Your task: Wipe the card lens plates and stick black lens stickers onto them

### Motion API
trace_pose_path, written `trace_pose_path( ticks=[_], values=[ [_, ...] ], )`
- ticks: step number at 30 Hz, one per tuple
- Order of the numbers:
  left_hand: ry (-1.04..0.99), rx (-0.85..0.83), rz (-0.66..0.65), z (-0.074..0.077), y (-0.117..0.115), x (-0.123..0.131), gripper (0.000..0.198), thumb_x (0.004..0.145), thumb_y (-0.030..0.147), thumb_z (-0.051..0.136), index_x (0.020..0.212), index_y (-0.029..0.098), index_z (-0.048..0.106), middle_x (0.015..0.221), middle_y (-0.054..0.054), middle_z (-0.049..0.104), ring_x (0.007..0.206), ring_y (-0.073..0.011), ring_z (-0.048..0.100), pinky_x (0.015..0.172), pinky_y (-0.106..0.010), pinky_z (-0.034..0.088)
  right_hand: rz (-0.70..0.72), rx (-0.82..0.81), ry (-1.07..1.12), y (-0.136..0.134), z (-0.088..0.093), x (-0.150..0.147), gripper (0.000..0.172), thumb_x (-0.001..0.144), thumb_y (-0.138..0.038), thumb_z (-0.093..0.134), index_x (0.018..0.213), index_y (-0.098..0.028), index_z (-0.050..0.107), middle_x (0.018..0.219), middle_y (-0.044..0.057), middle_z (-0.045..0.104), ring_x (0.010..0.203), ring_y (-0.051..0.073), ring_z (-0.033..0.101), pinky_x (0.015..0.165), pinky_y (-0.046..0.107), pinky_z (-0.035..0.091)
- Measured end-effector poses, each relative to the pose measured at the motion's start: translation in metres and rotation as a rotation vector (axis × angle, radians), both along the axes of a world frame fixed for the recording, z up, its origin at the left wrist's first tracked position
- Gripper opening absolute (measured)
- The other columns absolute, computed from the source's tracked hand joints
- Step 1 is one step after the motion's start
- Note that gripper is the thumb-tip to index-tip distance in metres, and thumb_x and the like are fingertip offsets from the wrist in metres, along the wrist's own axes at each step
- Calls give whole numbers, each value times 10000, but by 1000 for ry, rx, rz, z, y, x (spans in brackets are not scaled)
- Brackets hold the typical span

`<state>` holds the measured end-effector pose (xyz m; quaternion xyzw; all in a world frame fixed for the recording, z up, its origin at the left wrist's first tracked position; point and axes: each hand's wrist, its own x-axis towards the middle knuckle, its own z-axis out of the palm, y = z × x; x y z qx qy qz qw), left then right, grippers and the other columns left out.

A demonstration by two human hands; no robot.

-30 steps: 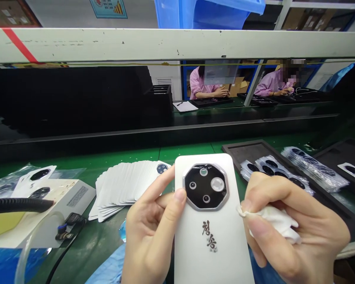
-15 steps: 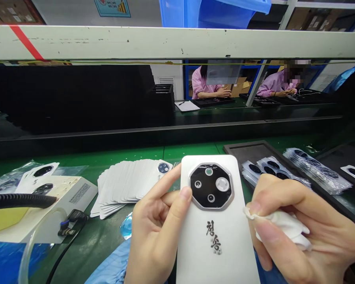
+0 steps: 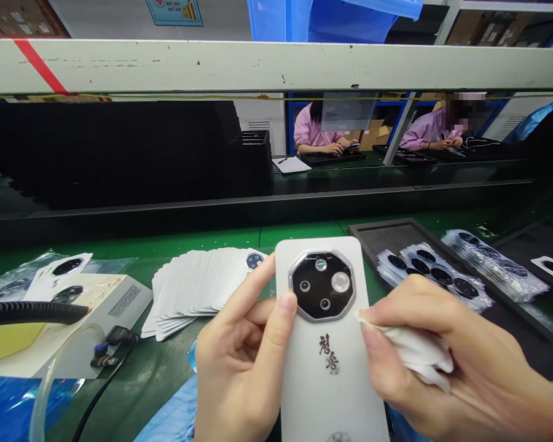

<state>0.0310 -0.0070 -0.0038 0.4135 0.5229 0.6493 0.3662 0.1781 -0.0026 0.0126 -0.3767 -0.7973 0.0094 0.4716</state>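
Black hose (image 3: pixel 27 314) lies over a white box (image 3: pixel 87 313) on the green bench (image 3: pixel 133 399), and beside it fans a stack of white covers (image 3: pixel 188 288). Just right of that, the left hand (image 3: pixel 239 362) grips a white phone (image 3: pixel 327 380) upright above the bench, its thumb and fingers wrapped around the phone's left edge. The right hand (image 3: pixel 470 368) pinches a white cloth (image 3: pixel 410 350) against the phone's right edge, below the black camera octagon (image 3: pixel 322 285). Further right, a dark tray (image 3: pixel 387 228) holds bagged lens rings (image 3: pixel 433 276).
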Motion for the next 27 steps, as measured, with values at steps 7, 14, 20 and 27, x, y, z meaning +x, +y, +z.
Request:
trace_pose_path(
  ticks=[7,14,20,27],
  values=[
    [192,166,56,-7,1,-2,292,770,240,669,1053,299,712,473,88,618,321,-30,449,299,-81,362,-162,127,-131,0,-10,-10,85,861,-150,527,862,-183,605,655,-48,621,526,36,573,453,197,402],
    [153,157,79,-5,-2,3,292,752,231,689,1033,305,718,499,75,642,311,-33,437,293,-91,359,-235,203,-249,-1,-19,-10,103,858,-159,583,947,-202,615,752,-45,659,563,54,543,536,232,389],
    [171,134,36,-2,1,2,278,772,245,670,1042,293,717,449,88,601,319,-35,461,303,-83,367,-73,15,-37,2,-6,-4,65,819,-150,571,792,-207,587,632,-53,582,515,44,530,443,198,379],
    [277,252,0,-14,-1,5,384,780,173,662,1126,340,667,556,103,638,403,-36,494,379,-120,399,-133,103,-29,7,-14,-13,101,798,-109,591,864,-186,580,688,-32,627,560,53,576,497,211,407]
  ],
)
